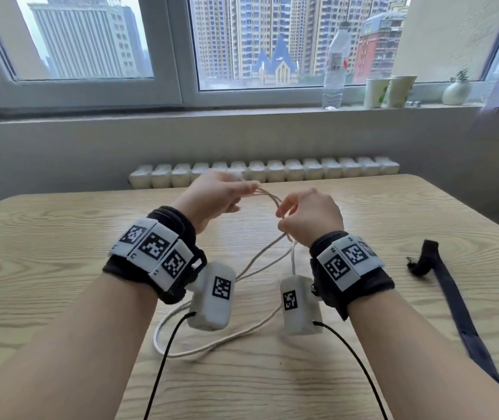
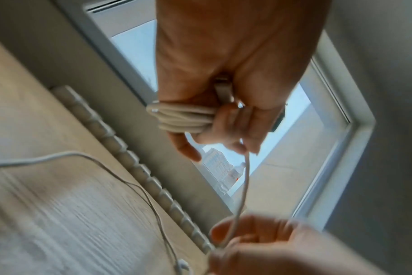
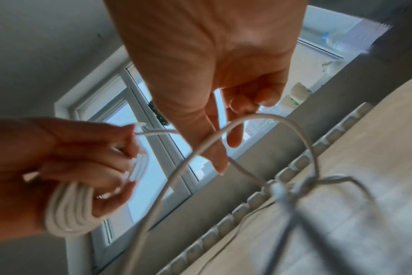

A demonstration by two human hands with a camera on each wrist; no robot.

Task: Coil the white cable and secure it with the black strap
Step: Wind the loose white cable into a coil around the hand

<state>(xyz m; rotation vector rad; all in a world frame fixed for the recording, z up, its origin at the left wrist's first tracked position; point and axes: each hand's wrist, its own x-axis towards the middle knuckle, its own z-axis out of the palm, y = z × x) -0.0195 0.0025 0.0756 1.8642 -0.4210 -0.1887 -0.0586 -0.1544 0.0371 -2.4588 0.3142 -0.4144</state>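
- Slack white cable (image 1: 212, 344) loops on bench (image 1: 60, 268) at 6 o'clock.
- Left hand (image 1: 215, 195) fingers clamp finished coils.
- Right hand (image 1: 312, 213) pinches feed strand: keep loops even.
- Black strap (image 1: 451, 301) waits at 3 o'clock.

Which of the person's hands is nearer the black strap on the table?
Right. The right hand is raised just left of the black strap; the left hand is farther left.

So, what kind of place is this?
Probably a high-floor room, an office or flat: a wooden table under a window facing tower blocks, a radiator below it, paper cups on the sill.
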